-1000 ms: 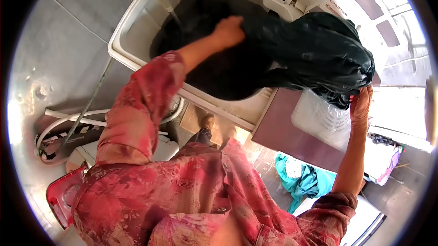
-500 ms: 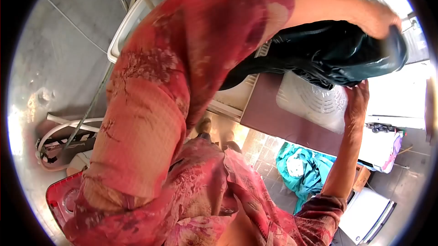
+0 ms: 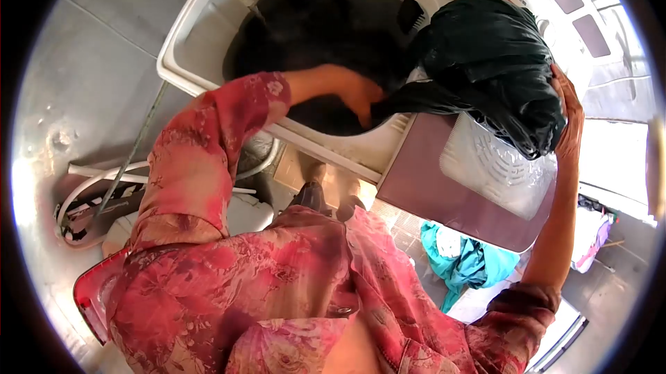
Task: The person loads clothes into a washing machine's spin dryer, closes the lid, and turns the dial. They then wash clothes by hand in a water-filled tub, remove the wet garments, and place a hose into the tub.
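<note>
Black, wet-looking cloth, heaped in a bulky bundle point(image 3: 492, 69), lies over the far part of a flat maroon panel point(image 3: 430, 180), just right of a cream plastic washing tub point(image 3: 184, 62). Its long axis stretches leftward into a thin tail reaching the tub's near right corner. There the left hand point(image 3: 352, 90), fingers bent downward, is nearest the tail's tip; whether it grips I can't tell. Nearer the bulk, the right hand point(image 3: 569, 114) cups the bundle's right side, its hold hidden.
</note>
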The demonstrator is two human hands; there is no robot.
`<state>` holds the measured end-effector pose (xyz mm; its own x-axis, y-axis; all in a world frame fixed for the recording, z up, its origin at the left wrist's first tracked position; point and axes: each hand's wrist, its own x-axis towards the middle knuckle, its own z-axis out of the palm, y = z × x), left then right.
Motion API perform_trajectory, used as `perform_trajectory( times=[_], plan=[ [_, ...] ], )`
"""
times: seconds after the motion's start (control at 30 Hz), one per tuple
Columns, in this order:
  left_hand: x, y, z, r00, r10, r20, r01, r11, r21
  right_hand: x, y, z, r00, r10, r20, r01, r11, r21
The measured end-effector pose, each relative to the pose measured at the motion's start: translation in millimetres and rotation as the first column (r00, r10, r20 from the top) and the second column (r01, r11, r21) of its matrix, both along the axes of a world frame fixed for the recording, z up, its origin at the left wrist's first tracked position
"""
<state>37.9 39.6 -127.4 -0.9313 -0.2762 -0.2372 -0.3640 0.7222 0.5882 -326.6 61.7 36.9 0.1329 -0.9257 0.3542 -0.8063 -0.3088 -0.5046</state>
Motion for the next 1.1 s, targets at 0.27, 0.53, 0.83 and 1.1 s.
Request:
perform_trajectory(
  times=[0.27,0.53,0.83,1.1],
  plan=[
    [55,26,70,0.874,0.485,-0.034,-0.472,0.863,0.178,-24,-29,-7,0.990,0.117,0.079,-0.121,0.992,0.048],
    [76,24,149,0.777,0.617,-0.123,-0.618,0.786,0.035,-32,-26,-16,0.918,0.073,0.390,-0.151,0.973,0.173],
    [116,-99,-10,0.735,0.678,0.034,-0.653,0.720,-0.237,-44,-31,-25,0.971,0.005,0.237,-0.042,0.987,0.153],
    [83,-69,-12,0.489,0.851,0.192,-0.695,0.247,0.675,-47,-36,-29,0.981,-0.013,0.191,-0.012,0.992,0.129]
  ],
)
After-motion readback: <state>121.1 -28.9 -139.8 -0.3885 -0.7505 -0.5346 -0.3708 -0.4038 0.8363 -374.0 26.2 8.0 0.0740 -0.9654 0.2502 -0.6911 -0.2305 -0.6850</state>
